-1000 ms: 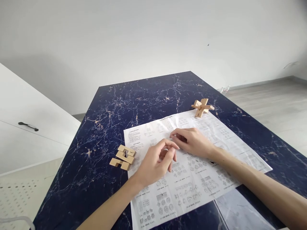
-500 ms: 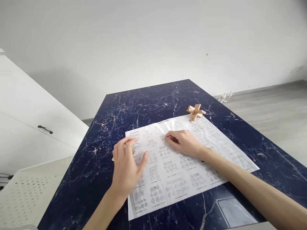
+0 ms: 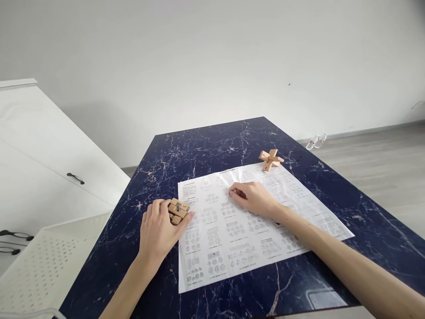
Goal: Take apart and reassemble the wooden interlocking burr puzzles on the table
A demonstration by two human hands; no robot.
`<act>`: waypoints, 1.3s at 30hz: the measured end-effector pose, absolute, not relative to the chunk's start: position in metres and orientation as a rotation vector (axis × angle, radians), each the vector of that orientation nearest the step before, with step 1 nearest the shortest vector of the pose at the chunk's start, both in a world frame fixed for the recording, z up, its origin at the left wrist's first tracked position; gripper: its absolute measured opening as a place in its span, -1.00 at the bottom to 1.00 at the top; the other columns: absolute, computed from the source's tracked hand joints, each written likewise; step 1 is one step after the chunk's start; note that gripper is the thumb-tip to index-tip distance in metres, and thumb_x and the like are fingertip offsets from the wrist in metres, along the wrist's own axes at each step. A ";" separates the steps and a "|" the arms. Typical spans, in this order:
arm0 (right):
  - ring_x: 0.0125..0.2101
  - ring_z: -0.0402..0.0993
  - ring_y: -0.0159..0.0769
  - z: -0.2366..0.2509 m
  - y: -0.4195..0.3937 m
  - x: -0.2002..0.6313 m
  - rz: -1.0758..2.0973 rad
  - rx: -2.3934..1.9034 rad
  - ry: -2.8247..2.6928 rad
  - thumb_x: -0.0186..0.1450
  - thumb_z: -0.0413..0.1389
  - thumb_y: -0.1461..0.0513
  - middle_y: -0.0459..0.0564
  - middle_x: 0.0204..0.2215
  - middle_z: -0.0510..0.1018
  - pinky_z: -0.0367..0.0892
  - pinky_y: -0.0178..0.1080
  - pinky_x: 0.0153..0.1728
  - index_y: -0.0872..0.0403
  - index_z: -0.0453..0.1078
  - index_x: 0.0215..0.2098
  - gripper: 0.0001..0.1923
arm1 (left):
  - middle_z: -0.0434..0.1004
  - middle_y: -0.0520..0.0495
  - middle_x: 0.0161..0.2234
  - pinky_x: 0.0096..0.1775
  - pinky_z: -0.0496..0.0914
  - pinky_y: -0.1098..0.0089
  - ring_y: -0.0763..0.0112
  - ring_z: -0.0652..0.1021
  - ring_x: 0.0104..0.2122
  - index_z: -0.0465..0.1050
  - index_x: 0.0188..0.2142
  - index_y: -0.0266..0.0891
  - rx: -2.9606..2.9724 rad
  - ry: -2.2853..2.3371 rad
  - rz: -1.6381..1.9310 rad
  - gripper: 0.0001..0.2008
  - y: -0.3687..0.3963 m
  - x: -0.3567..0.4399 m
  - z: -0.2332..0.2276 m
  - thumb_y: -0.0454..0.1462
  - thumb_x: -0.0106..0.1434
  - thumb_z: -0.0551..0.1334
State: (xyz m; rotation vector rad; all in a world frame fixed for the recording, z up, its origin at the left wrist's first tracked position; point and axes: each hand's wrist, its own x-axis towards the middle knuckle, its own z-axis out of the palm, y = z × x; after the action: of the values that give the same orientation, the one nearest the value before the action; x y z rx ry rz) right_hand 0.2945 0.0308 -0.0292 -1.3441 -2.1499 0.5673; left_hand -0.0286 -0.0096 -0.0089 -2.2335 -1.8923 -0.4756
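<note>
My left hand (image 3: 157,228) is wrapped round a wooden interlocking block puzzle (image 3: 178,210) at the left edge of the printed sheet. Fingers lie along the puzzle's far left side and the thumb along its near right side; part of it is hidden behind them. My right hand (image 3: 250,197) rests on the instruction sheet (image 3: 239,239), its fingers curled in with the tips together. Whether anything small is between those fingertips cannot be seen. The sheet carries rows of small diagrams and lies slightly creased. Beyond its far right edge stands a cross-shaped wooden puzzle (image 3: 270,159) with numbered pieces.
The dark blue marbled table (image 3: 199,153) stretches away to a white wall (image 3: 199,66). Left of it are a white cabinet (image 3: 49,146) and a perforated cream seat (image 3: 49,261). Two clear bottles (image 3: 317,141) are on the floor beyond the right edge.
My left hand has moved left and down and closed round the block puzzle, which now shows more. My right hand has stayed on the sheet. The view has shifted slightly.
</note>
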 end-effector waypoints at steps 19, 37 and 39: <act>-0.58 0.39 -0.33 -0.029 0.031 0.294 0.587 -1.346 -2.154 0.51 0.03 0.23 -0.11 -0.56 0.53 0.18 -0.28 -0.49 0.06 0.52 -0.15 -0.79 | 0.47 -0.20 0.03 0.01 0.58 0.04 0.01 0.57 0.02 0.44 0.10 -0.19 -2.625 -1.714 -0.741 -0.44 0.000 0.006 0.003 0.12 0.30 0.37; -0.56 0.38 -0.36 -0.028 0.032 0.292 0.596 -1.380 -2.124 0.51 0.04 0.22 -0.11 -0.51 0.59 0.16 -0.26 -0.47 0.03 0.54 -0.17 -0.78 | 0.49 -0.17 0.03 -0.05 0.60 0.05 0.04 0.57 -0.01 0.48 0.16 -0.13 -3.140 -1.369 -0.631 -0.42 0.035 0.057 -0.004 0.13 0.30 0.39; -0.54 0.40 -0.35 -0.028 0.032 0.292 0.600 -1.386 -2.119 0.50 0.04 0.22 -0.11 -0.51 0.59 0.16 -0.26 -0.46 0.02 0.54 -0.17 -0.79 | 0.47 -0.20 0.09 -0.01 0.59 0.04 0.01 0.56 0.05 0.42 0.24 -0.11 -3.167 -1.374 -0.623 -0.35 0.035 0.053 -0.005 0.16 0.31 0.37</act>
State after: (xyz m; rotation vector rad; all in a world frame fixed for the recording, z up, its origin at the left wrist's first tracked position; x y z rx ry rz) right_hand 0.2923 0.0322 -0.0278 -1.3864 -2.1193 0.6003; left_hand 0.0530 0.0348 -0.0049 -3.1668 -1.3743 -0.6228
